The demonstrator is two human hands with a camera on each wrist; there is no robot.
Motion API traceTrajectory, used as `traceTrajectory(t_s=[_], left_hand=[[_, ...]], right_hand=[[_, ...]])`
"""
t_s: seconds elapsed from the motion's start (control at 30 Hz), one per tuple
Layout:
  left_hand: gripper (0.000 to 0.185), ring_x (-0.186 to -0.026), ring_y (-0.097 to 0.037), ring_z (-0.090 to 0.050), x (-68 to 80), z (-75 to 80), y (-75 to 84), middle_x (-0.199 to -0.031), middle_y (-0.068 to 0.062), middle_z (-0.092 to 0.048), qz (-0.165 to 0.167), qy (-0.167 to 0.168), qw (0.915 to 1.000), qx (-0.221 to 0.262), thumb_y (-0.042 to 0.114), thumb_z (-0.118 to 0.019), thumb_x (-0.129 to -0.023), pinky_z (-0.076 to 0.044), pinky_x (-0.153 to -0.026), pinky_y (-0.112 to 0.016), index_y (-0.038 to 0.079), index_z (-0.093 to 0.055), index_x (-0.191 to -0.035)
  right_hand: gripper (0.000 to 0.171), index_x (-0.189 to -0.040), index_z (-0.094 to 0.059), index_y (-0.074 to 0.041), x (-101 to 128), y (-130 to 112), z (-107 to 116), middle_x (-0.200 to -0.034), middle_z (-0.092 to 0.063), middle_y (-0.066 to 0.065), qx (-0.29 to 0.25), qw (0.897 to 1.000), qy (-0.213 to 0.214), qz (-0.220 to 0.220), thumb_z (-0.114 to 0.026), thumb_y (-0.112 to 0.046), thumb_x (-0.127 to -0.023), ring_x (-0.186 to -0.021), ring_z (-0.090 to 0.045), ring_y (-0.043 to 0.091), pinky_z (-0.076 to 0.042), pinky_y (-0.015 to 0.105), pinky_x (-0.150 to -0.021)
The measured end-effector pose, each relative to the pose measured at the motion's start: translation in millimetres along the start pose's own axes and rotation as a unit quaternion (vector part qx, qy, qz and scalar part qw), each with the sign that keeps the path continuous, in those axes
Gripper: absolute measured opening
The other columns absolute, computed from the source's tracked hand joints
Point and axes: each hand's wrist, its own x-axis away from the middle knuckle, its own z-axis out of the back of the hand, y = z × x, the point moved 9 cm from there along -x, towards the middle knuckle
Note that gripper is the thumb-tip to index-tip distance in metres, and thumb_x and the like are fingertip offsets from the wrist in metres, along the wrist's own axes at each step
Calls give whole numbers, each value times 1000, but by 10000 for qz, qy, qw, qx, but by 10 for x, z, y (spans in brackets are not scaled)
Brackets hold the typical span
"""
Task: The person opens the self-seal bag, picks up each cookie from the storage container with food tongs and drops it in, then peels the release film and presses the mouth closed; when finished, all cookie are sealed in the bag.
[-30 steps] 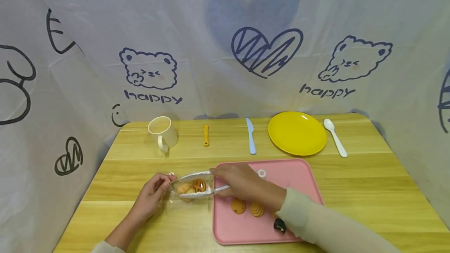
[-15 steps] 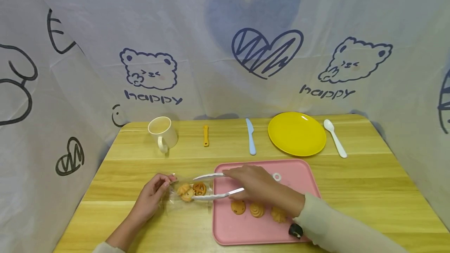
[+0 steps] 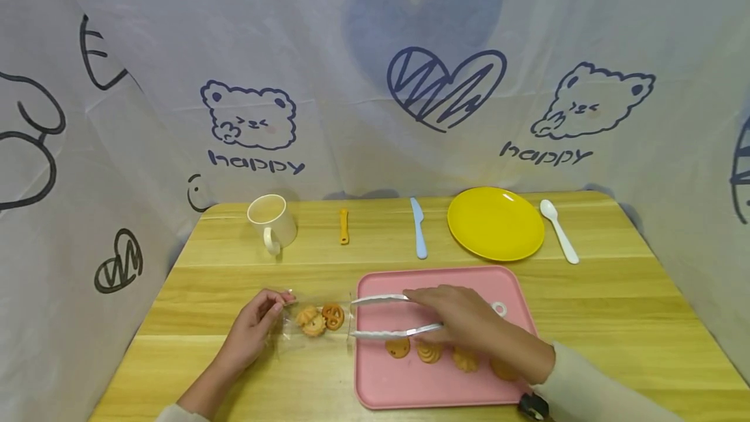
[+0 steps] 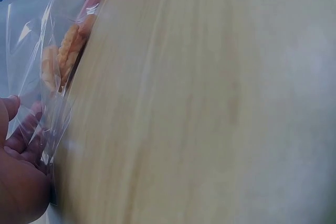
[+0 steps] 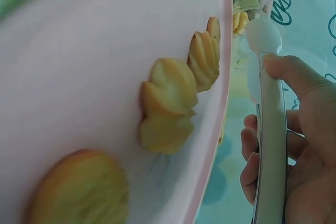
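On the wooden table (image 3: 222, 259), seen from the head camera, a clear bag (image 3: 313, 320) lies just left of the pink tray (image 3: 515, 292), with two golden cookies (image 3: 321, 319) inside. The left hand (image 3: 253, 327) pinches the bag's left end between thumb and fingertips. The right hand (image 3: 469, 321) grips white tongs (image 3: 383, 316), whose arms stand apart with empty tips near the bag's mouth. Four cookies sit in a row on the tray.

In the left wrist view, the bag (image 4: 50, 66) is crinkled and see-through; the fingers (image 4: 18, 135) press its edge.

In the right wrist view, fingers (image 5: 294, 74) curl round the tongs (image 5: 272, 145) beside the tray's rim (image 5: 224, 66).
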Motion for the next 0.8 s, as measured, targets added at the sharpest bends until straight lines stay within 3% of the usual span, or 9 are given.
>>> traceTrajectory(t_s=[0.3,0.5,0.8], left_hand=[[19,-127,-7,-57,-5,1,20,-125,-27,-64,-44,11,10000,-16,10,-50,-109,-44,-105,-11,-9,-56,-107],[20,-128,-7,-57,1,2,19,-125,-26,-65,47,46,10000,-61,11,-50,-109,-44,-105,-10,-8,-56,-107],[20,-127,-6,-57,-2,2,19,-124,-25,-65,49,40,10000,-72,11,-50,-109,-44,-105,-10,-8,-56,-107]], right_hand=[[66,-143,-62,-18,270,96,21,-134,-69,-5,-12,9997,233,-73,-81,-47,-87,-111,-66,14,-57,43,-94],[65,-143,-62,-18,426,159,6,-138,-67,-2,-52,9997,155,-196,-80,-47,-88,-119,-65,19,-56,48,-100],[66,-142,-63,-17,524,185,4,-138,-67,0,103,9998,99,-130,-81,-48,-87,-115,-66,20,-57,48,-96]])
